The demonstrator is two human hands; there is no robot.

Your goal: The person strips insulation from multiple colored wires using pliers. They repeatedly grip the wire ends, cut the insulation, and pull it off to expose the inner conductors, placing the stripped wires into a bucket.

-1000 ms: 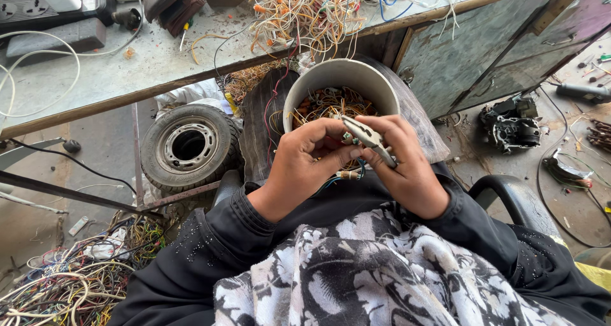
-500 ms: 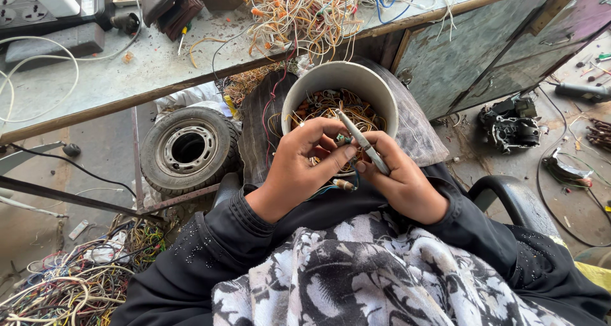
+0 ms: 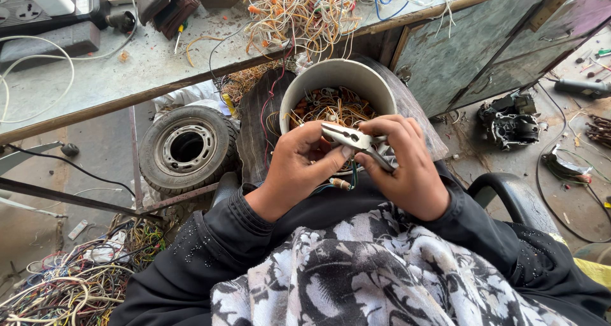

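Two hands [image 3: 356,167] around metal pliers [image 3: 353,140], wire [image 3: 340,184] mostly hidden beneath.

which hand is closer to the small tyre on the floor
Left. The left hand is over the lap just right of the tyre in the picture; the right hand, gripping the pliers, is farther right, beyond the left hand.

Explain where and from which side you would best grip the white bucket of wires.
Grip the white bucket by its open rim at the far side, coming from above. The left hand and right hand with the pliers cover the near rim, and its walls sit wedged low among clutter.
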